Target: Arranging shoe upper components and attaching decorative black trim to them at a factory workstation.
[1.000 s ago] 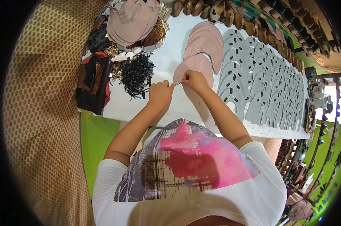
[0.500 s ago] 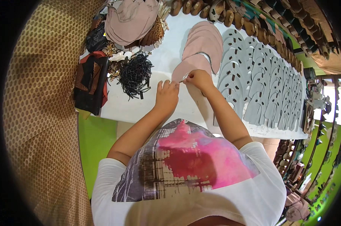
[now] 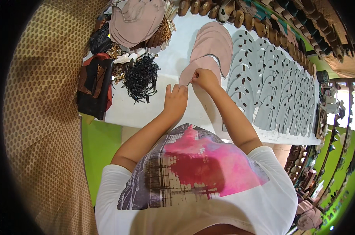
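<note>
Over the near end of a light pink flat sole-shaped piece [image 3: 188, 73], my right hand [image 3: 205, 79] is closed in a pinch. A short thin dark strip [image 3: 188, 83] shows between its fingertips and my left hand [image 3: 176, 101]. The left index finger and hidden thumb appear to grip the strip's other end, with the remaining fingers slightly apart. Beyond my right hand, a dark beaded trim [image 3: 217, 62] curves over the pink pieces. More pink pieces [image 3: 212, 37] overlap in a row behind it.
A heap of black beaded strips [image 3: 141, 78] lies left on the white table [image 3: 167, 72], below stacked pink cutouts [image 3: 136, 23]. Rows of grey sole-shaped pieces [image 3: 269, 86] cover the right side. Brown shoe forms [image 3: 259, 29] line the far edge. Patterned cloth [image 3: 48, 117] hangs left.
My right hand has moved slightly away and left, its fingertips still pinched. My left hand has shifted a little right, and its fingers have spread slightly.
</note>
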### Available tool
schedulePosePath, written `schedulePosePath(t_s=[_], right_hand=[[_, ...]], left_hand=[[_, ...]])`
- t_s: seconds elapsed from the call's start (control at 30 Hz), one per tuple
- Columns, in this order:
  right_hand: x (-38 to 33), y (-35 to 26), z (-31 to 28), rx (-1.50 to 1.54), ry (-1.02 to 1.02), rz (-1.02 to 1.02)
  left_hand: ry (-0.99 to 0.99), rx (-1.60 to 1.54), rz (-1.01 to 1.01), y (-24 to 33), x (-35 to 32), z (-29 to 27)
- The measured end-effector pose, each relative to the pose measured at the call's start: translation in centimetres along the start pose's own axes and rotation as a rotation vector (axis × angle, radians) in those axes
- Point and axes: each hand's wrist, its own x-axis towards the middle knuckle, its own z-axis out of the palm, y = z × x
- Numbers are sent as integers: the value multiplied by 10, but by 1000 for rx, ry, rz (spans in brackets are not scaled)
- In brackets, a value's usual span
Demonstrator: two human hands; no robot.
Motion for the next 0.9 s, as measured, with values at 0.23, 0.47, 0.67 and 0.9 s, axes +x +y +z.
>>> schedulePosePath(t_s=[0.23, 0.47, 0.67, 0.9], right_hand=[[-10, -2, -3, -141, 105, 48], [-15, 6, -33, 1, -26, 129], [-7, 4, -27, 55, 32, 39], [5, 11, -17, -1, 62, 64]], left_hand=[[-36, -38, -63, 5, 10, -7], [-36, 14, -55, 7, 12, 1], [-46, 22, -71, 7, 12, -1], [-45, 1, -78, 7, 11, 1]])
